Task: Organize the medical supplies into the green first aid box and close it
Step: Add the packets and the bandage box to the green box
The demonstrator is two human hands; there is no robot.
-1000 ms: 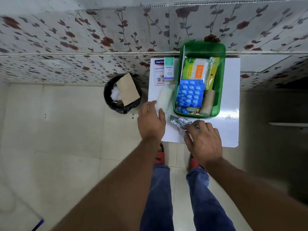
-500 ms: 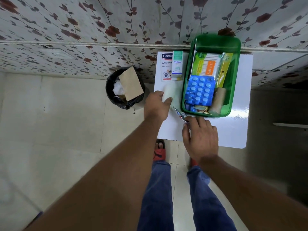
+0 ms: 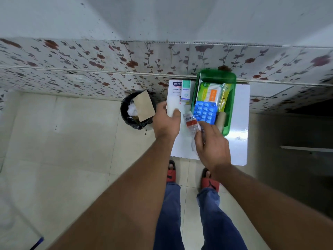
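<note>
**Fingers grip two more supplies; the box is part full and not closed**

The fingers (image 3: 175,112) of the left hand (image 3: 166,121) are wrapped tight around a white roll (image 3: 172,106). The roll is lifted a little above the white table (image 3: 239,123), at about 9 o'clock from the green first aid box (image 3: 231,109). Its long side runs from 6 o'clock to 12 o'clock, and its far end points at the wall.

Behind the roll, two small boxes lie flat on the table: a Hansaplast pack (image 3: 174,88) and a thin green and white carton (image 3: 186,91). They are not packed yet.

Next comes the right hand (image 3: 211,143). Its fingers pinch the near end of a clear crinkly packet (image 3: 191,123) with an orange stripe. The packet is long and thin. It leans from 6 o'clock up to 11 o'clock, and its free end sits close to the box's near left corner.

The green box is open at the far right part of the table. Its long side goes from 6 o'clock to 12 o'clock too. Inside lie a cotton bud pack (image 3: 210,92), a blue pill sheet (image 3: 205,112), a yellow-green packet (image 3: 225,94) and a brown roll (image 3: 221,120).

So I think the job is about half done. The roll, the packet and the two small boxes still have to go in. No lid is seen shut.
</note>
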